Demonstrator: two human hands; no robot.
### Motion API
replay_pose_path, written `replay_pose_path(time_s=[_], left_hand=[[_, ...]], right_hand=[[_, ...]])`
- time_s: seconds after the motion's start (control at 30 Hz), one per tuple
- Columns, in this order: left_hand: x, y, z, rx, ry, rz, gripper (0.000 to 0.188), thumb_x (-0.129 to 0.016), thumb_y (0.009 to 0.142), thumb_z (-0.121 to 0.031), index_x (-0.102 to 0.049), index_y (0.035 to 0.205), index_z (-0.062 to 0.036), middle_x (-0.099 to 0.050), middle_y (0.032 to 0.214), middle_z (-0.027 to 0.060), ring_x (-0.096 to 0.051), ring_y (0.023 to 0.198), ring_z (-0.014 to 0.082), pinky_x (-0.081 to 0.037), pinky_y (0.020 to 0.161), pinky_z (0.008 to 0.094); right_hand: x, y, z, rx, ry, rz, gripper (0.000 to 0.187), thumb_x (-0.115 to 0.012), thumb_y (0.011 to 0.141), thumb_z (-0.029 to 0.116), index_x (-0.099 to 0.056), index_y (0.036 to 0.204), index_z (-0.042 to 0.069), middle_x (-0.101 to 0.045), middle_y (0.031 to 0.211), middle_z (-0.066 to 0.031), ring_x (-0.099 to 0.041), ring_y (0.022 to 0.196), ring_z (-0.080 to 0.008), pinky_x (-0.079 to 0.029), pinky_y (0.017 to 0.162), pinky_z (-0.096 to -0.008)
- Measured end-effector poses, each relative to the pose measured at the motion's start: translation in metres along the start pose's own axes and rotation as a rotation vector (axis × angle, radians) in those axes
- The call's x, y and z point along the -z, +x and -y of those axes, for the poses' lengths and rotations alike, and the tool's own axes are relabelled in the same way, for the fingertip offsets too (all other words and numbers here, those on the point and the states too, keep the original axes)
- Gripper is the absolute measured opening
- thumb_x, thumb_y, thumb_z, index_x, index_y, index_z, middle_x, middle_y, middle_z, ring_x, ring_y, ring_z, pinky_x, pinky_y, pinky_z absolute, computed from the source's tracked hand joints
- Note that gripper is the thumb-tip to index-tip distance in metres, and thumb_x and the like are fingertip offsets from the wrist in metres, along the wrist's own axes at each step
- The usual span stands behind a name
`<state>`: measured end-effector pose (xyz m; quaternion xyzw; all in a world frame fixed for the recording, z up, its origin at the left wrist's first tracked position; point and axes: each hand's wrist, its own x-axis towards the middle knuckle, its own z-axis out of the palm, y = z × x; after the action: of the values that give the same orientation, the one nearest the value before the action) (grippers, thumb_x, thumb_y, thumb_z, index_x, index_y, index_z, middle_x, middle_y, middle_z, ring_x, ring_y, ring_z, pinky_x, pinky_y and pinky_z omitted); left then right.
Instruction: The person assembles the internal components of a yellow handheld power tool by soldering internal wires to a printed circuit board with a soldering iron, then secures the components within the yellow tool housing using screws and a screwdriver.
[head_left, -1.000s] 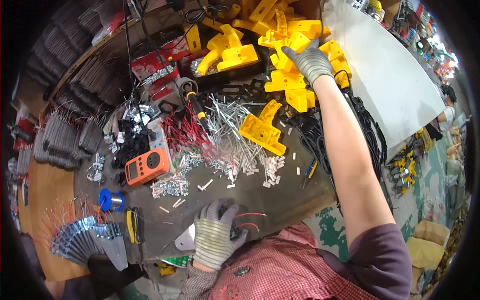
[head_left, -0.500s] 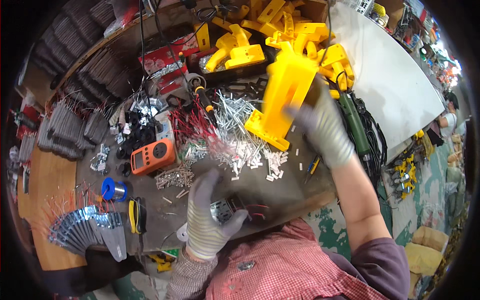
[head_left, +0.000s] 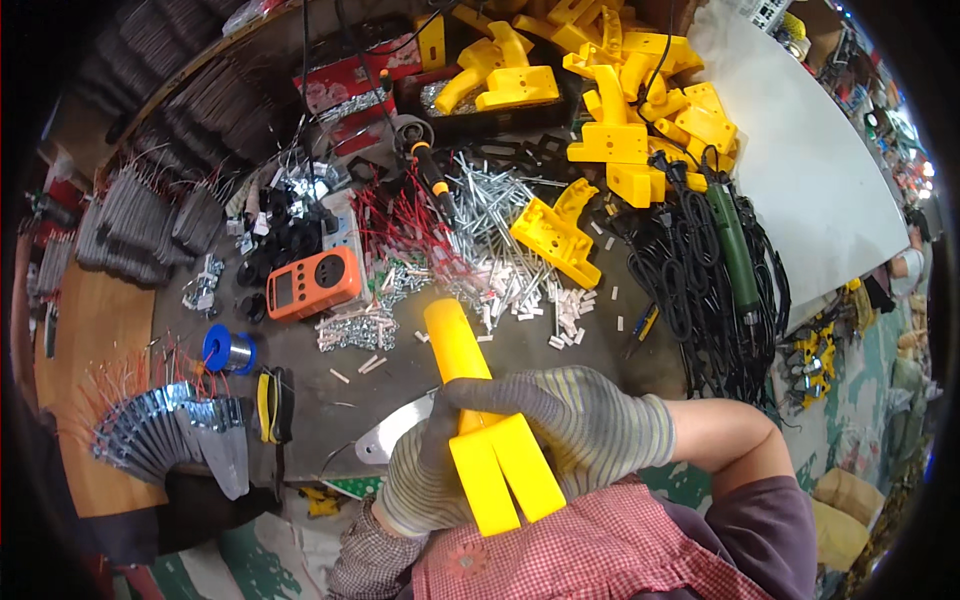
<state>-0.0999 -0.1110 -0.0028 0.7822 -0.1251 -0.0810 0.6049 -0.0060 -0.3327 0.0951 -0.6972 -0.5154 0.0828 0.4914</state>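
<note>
Seen from above, close to the chest: one long yellow moulded plastic housing [head_left: 484, 415], rounded at the far end and split into two flat prongs at the near end, held over the near edge of a cluttered dark workbench [head_left: 400, 375]. Right hand [head_left: 575, 420], in a grey knitted work glove, wrapped across the middle of the housing, fingers closed around it. Left hand [head_left: 420, 480], in a matching glove, tucked beneath and beside the housing, also touching it (grip partly hidden, so cannot tell whether closed). Just left of the hands, one flat silver metal plate [head_left: 385, 435] poking out from under them.

Farther back on the bench: one more yellow housing [head_left: 555, 235] lying alone among a scatter of silver screws [head_left: 490, 230] too many to count, and a heap of yellow housings [head_left: 640, 110] at the far side, at least eight. One orange handheld meter [head_left: 312, 283], one blue spool of solder wire [head_left: 228, 350], one green power screwdriver [head_left: 735, 250] lying on coiled black cables [head_left: 700, 300]. At the left, one fanned stack of grey metal brackets [head_left: 160, 435].
</note>
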Motion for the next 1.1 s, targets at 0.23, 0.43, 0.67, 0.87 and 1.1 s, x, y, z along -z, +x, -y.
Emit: replay_pose_path(time_s=[0.23, 0.43, 0.67, 0.87, 1.1], left_hand=[[0.050, -0.015, -0.001, -0.222, 0.151, -0.304, 0.067, -0.075, 0.093, -0.039, -0.052, 0.144, -0.0023, -0.073, 0.116, 0.0117, -0.074, 0.097, 0.0261, -0.061, 0.086, 0.0401], [0.035, -0.025, -0.007, 0.036, -0.366, -0.483, 0.067, -0.083, 0.083, -0.017, -0.052, 0.141, -0.0045, -0.071, 0.109, 0.0084, -0.072, 0.095, 0.0172, -0.059, 0.082, 0.0309], [0.037, -0.033, 0.012, 0.018, -0.436, -0.575, 0.069, -0.085, 0.080, -0.010, -0.053, 0.141, -0.0069, -0.067, 0.115, 0.0043, -0.070, 0.093, 0.0136, -0.058, 0.081, 0.0281], [0.028, -0.027, 0.021, -0.044, -0.434, -0.558, 0.097, -0.091, 0.082, -0.025, -0.038, 0.160, -0.0057, -0.063, 0.127, 0.0067, -0.069, 0.099, 0.0147, -0.058, 0.082, 0.0292], [0.037, -0.034, 0.017, -0.101, -0.197, -0.739, 0.110, -0.086, 0.088, -0.053, -0.028, 0.170, -0.0075, -0.064, 0.123, 0.0080, -0.065, 0.112, 0.0187, -0.054, 0.095, 0.0328]], right_hand=[[0.085, 0.046, -0.052, -0.338, -0.890, 0.026, 0.084, -0.086, 0.083, 0.043, -0.053, 0.154, 0.010, -0.070, 0.106, -0.0176, -0.072, 0.094, -0.0385, -0.059, 0.083, -0.0478], [0.095, 0.052, -0.121, -0.399, -1.268, -0.098, 0.057, -0.086, 0.083, 0.046, -0.066, 0.124, 0.012, -0.074, 0.104, -0.0112, -0.074, 0.098, -0.0321, -0.060, 0.081, -0.0444], [0.093, 0.057, -0.153, -0.768, -1.166, 0.180, 0.030, -0.069, 0.096, 0.039, -0.077, 0.106, 0.012, -0.079, 0.098, -0.0135, -0.077, 0.095, -0.0348, -0.061, 0.084, -0.0498], [0.140, 0.128, -0.200, -0.641, -1.193, -0.141, 0.027, -0.069, 0.099, 0.035, -0.071, 0.109, 0.009, -0.077, 0.100, -0.0180, -0.074, 0.101, -0.0403, -0.058, 0.087, -0.0514], [0.092, 0.062, -0.149, -0.415, -0.723, 0.372, 0.021, -0.079, 0.085, 0.017, -0.076, 0.105, 0.011, -0.075, 0.106, -0.0132, -0.072, 0.099, -0.0356, -0.059, 0.089, -0.0445]])
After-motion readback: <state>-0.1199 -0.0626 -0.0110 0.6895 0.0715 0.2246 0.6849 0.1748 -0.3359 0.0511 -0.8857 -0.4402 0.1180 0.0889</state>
